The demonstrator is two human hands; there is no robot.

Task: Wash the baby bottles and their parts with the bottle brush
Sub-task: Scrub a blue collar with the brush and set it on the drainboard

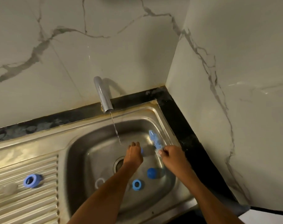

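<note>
The right hand (pixel 171 156) is curled round the handle of the bottle brush (pixel 155 140), whose blue bristle head sticks up and away toward the far right wall of the sink (pixel 82 141). Just to its left the left hand (pixel 134 155) reaches into the basin with its fingers bent down over a small blue part (pixel 142 150); only a sliver of that part shows past the knuckles, and whether the fingers actually grip it cannot be told. A thin stream of water (pixel 115 130) falls from the chrome tap (pixel 103 96) and lands just beyond the left hand's fingertips. Nearer in the basin, between the two forearms, lie a blue cap (pixel 152 172) and a blue ring (pixel 136 184), and a clear ring (pixel 99 182) sits left of the left forearm, near the drain (pixel 119 164). On the ribbed drainboard (pixel 16 206) to the left lies another blue screw collar (pixel 31 181) on its side, with a clear, blurred piece (pixel 8 188) beside it
</note>
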